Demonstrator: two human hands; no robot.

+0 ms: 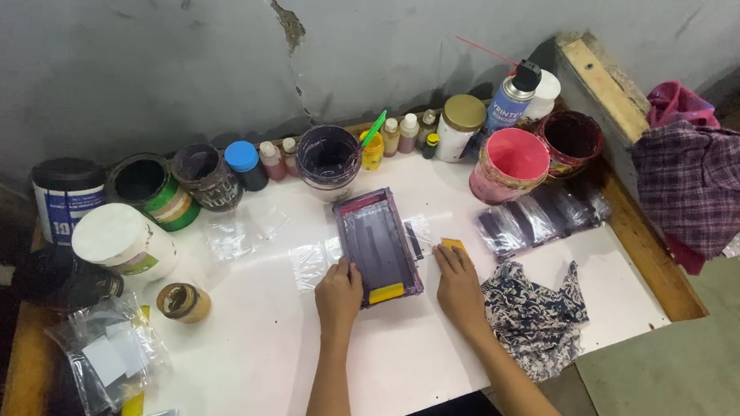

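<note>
A small purple-framed printing screen lies flat in the middle of the white table, with a yellow squeegee resting at its near end. My left hand presses on the screen's near left corner. Next to the screen's right edge, my right hand lies on the table, fingertips touching a small yellow piece. Clear plastic sheets lie beside the screen on the left.
Ink tubs, jars and small bottles line the back edge, among them a purple-stained cup, a pink tub and a spray can. A patterned rag lies right of my hand. Plaid cloth hangs at right. Plastic bags sit front left.
</note>
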